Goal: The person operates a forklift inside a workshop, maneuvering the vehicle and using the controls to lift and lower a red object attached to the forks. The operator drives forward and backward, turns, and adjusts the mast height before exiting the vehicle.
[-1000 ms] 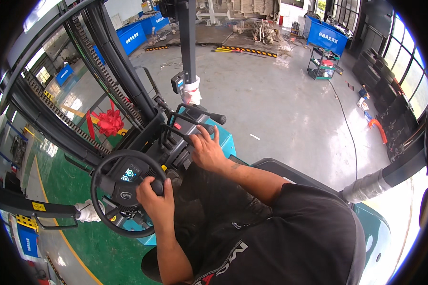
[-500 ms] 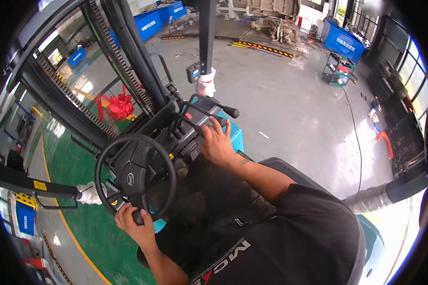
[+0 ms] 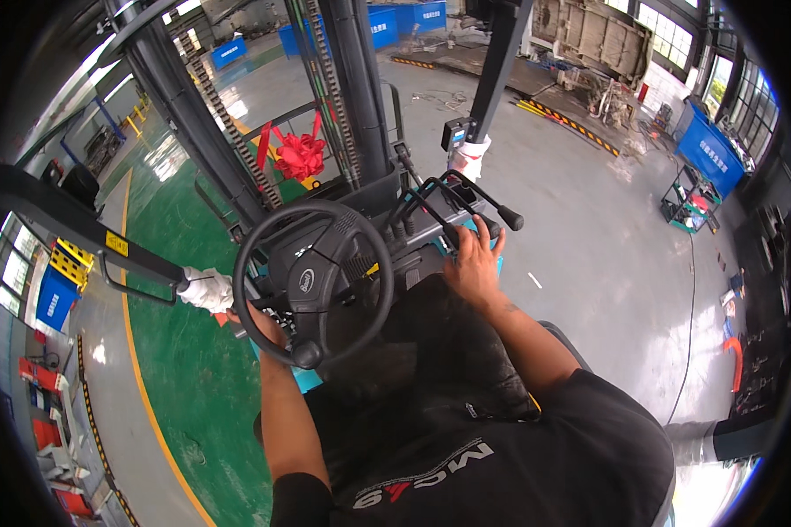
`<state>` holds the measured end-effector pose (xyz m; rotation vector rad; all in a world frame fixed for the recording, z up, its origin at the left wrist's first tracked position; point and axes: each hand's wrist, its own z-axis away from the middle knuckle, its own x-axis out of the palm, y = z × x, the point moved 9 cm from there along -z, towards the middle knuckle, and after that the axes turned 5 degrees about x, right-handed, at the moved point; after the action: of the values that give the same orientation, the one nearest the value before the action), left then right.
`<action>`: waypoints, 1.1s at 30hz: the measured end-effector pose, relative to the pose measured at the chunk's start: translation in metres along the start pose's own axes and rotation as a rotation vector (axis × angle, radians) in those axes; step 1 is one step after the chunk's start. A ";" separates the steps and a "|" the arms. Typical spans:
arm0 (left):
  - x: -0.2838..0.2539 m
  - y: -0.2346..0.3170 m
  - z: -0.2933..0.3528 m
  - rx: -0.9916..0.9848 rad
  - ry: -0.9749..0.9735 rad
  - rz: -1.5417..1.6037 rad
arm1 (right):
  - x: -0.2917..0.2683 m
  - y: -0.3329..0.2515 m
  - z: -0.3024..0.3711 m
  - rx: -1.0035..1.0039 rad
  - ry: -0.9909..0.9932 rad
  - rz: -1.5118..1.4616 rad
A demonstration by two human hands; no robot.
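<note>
A black steering wheel [image 3: 373, 323] with a spinner knob [image 3: 307, 355] stands in front of me in a forklift cab. My left hand [image 3: 264, 327] reaches past the wheel's left rim, beside the steering column. The rim covers part of it, and its fingers are too hidden to read. My right hand [image 3: 475, 270] rests on the black-knobbed control levers [image 3: 451, 232] right of the wheel, with its fingers over and between the knobs. Another lever with a black knob [image 3: 511, 218] stands just right of its fingers.
Ahead rises the mast [image 3: 360, 88] with its chains and a red ribbon bow [image 3: 300, 156]. A cab post [image 3: 494, 83] stands at the front right, another post [image 3: 88, 220] at the left. A tool cart [image 3: 690, 198] and blue bin [image 3: 712, 154] are at far right; a cable [image 3: 693, 325] crosses the floor.
My left hand has let go of the spinner knob and moved forward past the wheel's left rim. My right hand stays at the levers. The view has turned left.
</note>
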<state>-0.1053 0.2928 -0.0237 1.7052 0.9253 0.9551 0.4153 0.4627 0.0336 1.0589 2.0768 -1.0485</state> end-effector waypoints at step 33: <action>0.067 0.208 0.192 1.039 -0.527 -0.636 | -0.027 -0.014 -0.019 -0.071 -0.103 0.124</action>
<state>0.1271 0.2268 0.1373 2.0740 1.5747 -0.5029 0.4145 0.4631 0.0694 1.0613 1.9265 -0.9406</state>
